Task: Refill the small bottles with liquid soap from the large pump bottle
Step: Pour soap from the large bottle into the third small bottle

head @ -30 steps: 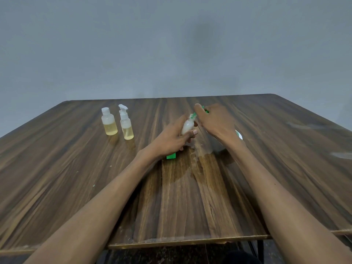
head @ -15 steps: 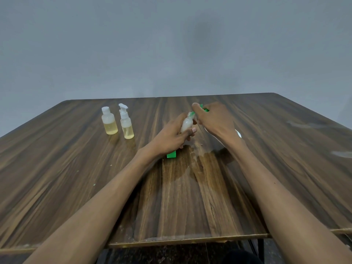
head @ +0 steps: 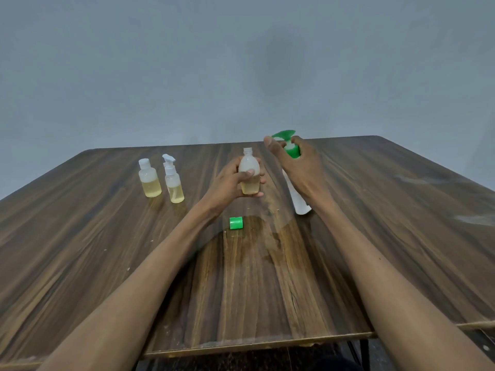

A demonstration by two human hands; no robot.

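Progress: two small bottles stand capped at the far left of the counter point(head: 80, 236), the flip-cap bottle point(head: 149, 182) and the spray bottle point(head: 173, 183), each showing yellow liquid in its lower part; judged already refilled.
Bottle in hand: a third small bottle point(head: 249, 175) is uncapped, neck open, roughly upright; yellow soap fills about its lower third, so it is judged part-filled.
Cap: green cap point(head: 236, 223) lies on its side on the counter, just nearer the person than the held bottle, apart from both hands.
Left grip: left hand point(head: 230, 184) is wrapped round the third bottle, thumb across its front, fingers behind; the bottle is lifted clear of the counter.
Right grip: right hand point(head: 297, 167) grasps the large pump bottle point(head: 298, 202) round its neck and upper body, fingers curled at the green collar; the green pump head point(head: 284, 134) shows above the hand.
Relation: pump spout points left toward the small bottle's mouth but sits beside and above it, not over it; the two bottles are near, not touching.
Large bottle: white body leans, base near or on the counter; contact cannot be told.
Spill: a wet patch point(head: 263, 236) spreads on the counter beside the cap.
Left to do: judged to be topping up the third bottle if needed, screwing on the green cap, standing it with the others.
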